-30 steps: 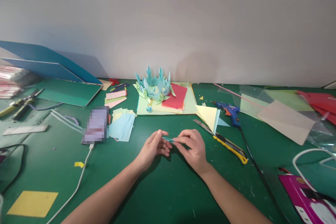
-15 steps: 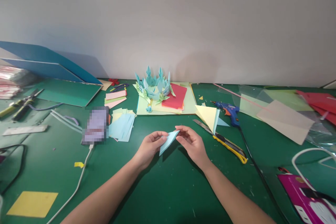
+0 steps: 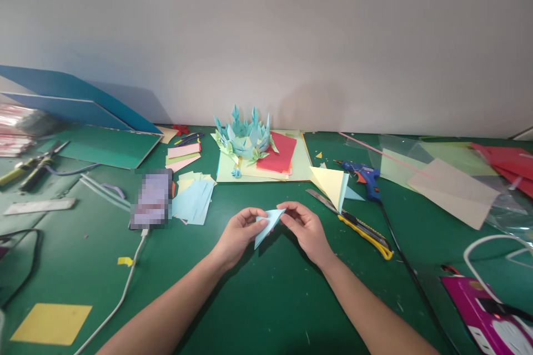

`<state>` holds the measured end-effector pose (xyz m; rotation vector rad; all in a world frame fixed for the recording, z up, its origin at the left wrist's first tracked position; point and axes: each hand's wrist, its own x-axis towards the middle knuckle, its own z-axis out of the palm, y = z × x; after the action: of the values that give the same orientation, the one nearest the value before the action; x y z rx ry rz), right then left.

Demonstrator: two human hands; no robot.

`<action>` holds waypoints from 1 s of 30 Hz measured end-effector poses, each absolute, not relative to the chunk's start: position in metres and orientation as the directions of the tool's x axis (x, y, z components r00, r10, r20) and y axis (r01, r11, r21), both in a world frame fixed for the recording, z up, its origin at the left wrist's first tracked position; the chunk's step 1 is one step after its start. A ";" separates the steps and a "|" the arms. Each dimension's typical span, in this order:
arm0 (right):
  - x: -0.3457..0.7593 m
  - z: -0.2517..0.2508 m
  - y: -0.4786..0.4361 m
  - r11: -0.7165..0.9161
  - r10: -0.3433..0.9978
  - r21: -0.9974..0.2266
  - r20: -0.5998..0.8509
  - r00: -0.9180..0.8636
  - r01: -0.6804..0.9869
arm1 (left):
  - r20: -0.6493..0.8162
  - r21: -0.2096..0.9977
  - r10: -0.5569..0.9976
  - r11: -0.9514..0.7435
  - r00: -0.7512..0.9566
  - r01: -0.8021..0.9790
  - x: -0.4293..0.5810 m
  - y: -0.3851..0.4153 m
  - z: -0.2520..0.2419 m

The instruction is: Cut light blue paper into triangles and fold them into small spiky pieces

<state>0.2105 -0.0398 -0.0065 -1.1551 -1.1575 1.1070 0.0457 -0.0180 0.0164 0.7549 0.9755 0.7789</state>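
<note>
A light blue folded paper (image 3: 268, 224), triangular in outline, is held above the green table between both hands. My left hand (image 3: 241, 233) pinches its left side, thumb on top and fingers behind. At the paper's upper right tip, my right hand (image 3: 303, 230) has thumb and fingers closed on the point. Behind the hands stands a blue folded-paper ring (image 3: 245, 136) with pointed petals and pale green leaves. To the left lies a fanned stack of light blue paper sheets (image 3: 195, 199).
Right of the hands lie folded yellow paper (image 3: 331, 183), a yellow utility knife (image 3: 362, 233) with its blade out, and a blue glue gun (image 3: 362, 173). A phone (image 3: 152, 199) with a white cable sits left. A magenta power strip (image 3: 470, 310) is at lower right.
The folded paper has tilted slightly and shifted a little to the right and down. My right hand has moved slightly down with its fingers at the tip. Everything else stays put.
</note>
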 end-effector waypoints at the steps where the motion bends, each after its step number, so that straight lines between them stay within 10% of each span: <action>1: 0.211 -0.007 -0.040 0.094 0.993 -0.995 0.092 0.075 -0.025 | -0.403 0.851 0.852 0.483 0.333 -0.206 0.046 -0.018 0.015; 9: 0.206 -0.009 -0.041 0.300 0.944 -0.933 0.320 0.076 0.200 | -0.184 0.983 0.966 0.186 0.184 0.005 0.048 -0.023 0.010; 30: 0.198 -0.003 -0.049 0.517 0.776 -0.656 0.630 0.021 0.550 | -0.433 0.869 0.875 0.469 0.215 -0.158 0.056 -0.029 0.020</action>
<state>0.1978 -0.0495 -0.0026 -1.1451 -1.6507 0.2545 0.0560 -0.0292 0.0201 0.7953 1.1242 0.8322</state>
